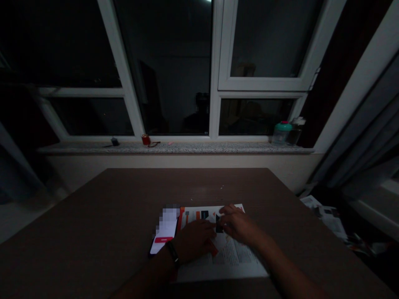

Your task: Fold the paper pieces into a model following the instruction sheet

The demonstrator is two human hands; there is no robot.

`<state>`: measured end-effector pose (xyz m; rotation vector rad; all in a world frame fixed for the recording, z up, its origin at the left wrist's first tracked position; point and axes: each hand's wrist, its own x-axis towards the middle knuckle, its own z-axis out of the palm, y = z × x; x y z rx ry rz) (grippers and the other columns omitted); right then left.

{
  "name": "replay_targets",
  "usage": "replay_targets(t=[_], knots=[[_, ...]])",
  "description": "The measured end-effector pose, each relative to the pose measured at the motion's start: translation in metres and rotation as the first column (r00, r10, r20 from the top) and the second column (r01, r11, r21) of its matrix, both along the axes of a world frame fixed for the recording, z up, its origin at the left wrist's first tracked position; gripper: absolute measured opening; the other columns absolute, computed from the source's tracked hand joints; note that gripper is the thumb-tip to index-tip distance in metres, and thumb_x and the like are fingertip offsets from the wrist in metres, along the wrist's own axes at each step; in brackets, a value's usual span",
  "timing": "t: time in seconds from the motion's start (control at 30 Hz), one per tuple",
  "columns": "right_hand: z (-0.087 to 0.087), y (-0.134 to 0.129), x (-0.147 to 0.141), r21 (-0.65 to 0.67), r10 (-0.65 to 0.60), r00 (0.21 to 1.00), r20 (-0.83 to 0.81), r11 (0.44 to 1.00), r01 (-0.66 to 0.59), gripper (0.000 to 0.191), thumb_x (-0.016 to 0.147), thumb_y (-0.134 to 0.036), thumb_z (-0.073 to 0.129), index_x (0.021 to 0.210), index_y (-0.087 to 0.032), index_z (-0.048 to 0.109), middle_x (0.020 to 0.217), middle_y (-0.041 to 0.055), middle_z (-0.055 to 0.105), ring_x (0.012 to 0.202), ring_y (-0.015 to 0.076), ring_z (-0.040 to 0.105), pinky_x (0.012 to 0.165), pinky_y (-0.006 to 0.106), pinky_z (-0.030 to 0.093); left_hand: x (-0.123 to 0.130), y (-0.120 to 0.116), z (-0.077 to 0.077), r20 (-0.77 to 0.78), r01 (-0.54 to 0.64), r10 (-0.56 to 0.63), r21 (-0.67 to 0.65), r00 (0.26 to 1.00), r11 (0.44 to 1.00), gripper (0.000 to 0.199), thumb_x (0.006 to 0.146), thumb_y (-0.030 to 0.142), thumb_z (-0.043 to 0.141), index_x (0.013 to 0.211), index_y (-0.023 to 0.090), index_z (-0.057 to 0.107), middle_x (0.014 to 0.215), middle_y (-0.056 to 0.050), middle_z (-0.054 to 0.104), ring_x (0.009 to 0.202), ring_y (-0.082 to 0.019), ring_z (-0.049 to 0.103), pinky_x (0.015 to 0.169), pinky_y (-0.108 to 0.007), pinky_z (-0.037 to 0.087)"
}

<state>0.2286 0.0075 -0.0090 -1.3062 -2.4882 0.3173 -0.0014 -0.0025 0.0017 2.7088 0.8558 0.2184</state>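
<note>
A printed sheet or booklet (246,265) with red, orange and dark patches lies on the brown table (124,199). My left hand (195,241), with a dark band at the wrist, rests low over its left half, fingers pointing right. A small red-orange piece (213,248) shows beneath that hand. On the upper right part of the print is my right hand (237,223), its fingers bent down beside a small dark patch (219,224). What the fingertips of either hand hold, if anything, is too dark to tell. A lit phone (165,232) lies left of the print.
Tiny light scraps (222,187) lie on the table beyond the print. The stone windowsill (187,147) bears a red object (145,139), a dark small one (114,141) and a teal-lidded bottle (281,133). Papers (330,220) are piled right of the table.
</note>
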Motion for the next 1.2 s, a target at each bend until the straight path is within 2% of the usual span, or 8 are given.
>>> replay_targets(t=[0.3, 0.5, 0.67, 0.93, 1.0, 1.2], knots=[[-0.001, 0.001, 0.004, -0.005, 0.068, 0.998, -0.014, 0.998, -0.069, 0.028, 0.074, -0.007, 0.055, 0.088, -0.025, 0.073, 0.118, 0.0054, 0.059, 0.113, 0.0242, 0.05, 0.092, 0.037, 0.04, 0.0, -0.002, 0.002, -0.014, -0.012, 0.012, -0.014, 1.0, 1.0, 0.023, 0.087, 0.026, 0.067, 0.109, 0.023, 0.06, 0.128, -0.005, 0.06, 0.118, -0.027, 0.054, 0.099, -0.04, 0.042], [0.005, -0.001, 0.006, -0.025, 0.129, 0.991, -0.044, 0.991, -0.131, 0.026, 0.074, -0.008, 0.057, 0.084, -0.025, 0.074, 0.119, 0.0042, 0.061, 0.112, 0.024, 0.051, 0.092, 0.036, 0.041, -0.001, -0.002, 0.001, 0.01, -0.043, 0.043, -0.043, 0.999, 0.998, 0.049, 0.086, 0.025, 0.067, 0.131, 0.027, 0.05, 0.128, -0.005, 0.06, 0.117, -0.027, 0.054, 0.099, -0.04, 0.041], [0.002, 0.002, 0.01, -0.039, 0.162, 0.981, -0.106, 0.985, -0.167, 0.025, 0.075, -0.008, 0.057, 0.08, -0.024, 0.075, 0.118, 0.0043, 0.062, 0.11, 0.023, 0.054, 0.092, 0.036, 0.041, -0.002, 0.001, -0.003, -0.004, -0.009, 0.009, -0.023, 1.0, 1.0, 0.043, 0.086, 0.026, 0.069, 0.127, 0.027, 0.055, 0.131, -0.005, 0.058, 0.12, -0.027, 0.052, 0.101, -0.041, 0.041], [0.002, 0.003, 0.015, -0.037, 0.235, 0.963, -0.134, 0.97, -0.242, 0.036, 0.071, -0.002, 0.054, 0.081, -0.028, 0.076, 0.122, 0.0019, 0.061, 0.116, 0.0232, 0.051, 0.097, 0.04, 0.037, -0.002, 0.001, -0.003, -0.02, 0.002, -0.001, 0.021, 1.0, 1.0, 0.037, 0.086, 0.029, 0.069, 0.122, 0.027, 0.061, 0.132, -0.005, 0.058, 0.119, -0.028, 0.052, 0.099, -0.041, 0.043], [0.004, 0.003, 0.015, -0.018, 0.204, 0.97, -0.133, 0.978, -0.208, 0.037, 0.071, -0.003, 0.052, 0.087, -0.028, 0.075, 0.122, 0.0025, 0.061, 0.115, 0.0235, 0.051, 0.097, 0.04, 0.037, -0.002, 0.001, -0.004, -0.004, 0.004, -0.004, 0.024, 1.0, 1.0, 0.037, 0.086, 0.029, 0.068, 0.122, 0.027, 0.061, 0.131, -0.005, 0.058, 0.119, -0.028, 0.052, 0.099, -0.042, 0.043], [0.0, 0.009, 0.022, 0.001, -0.041, 0.982, -0.184, 0.999, 0.041, 0.041, 0.071, -0.004, 0.05, 0.106, -0.02, 0.065, 0.107, 0.0084, 0.062, 0.106, 0.0238, 0.054, 0.096, 0.038, 0.039, -0.002, 0.001, -0.004, 0.026, -0.021, 0.021, -0.011, 0.999, 1.0, 0.03, 0.086, 0.021, 0.066, 0.116, 0.025, 0.064, 0.132, -0.004, 0.058, 0.121, -0.026, 0.052, 0.1, -0.04, 0.042]])
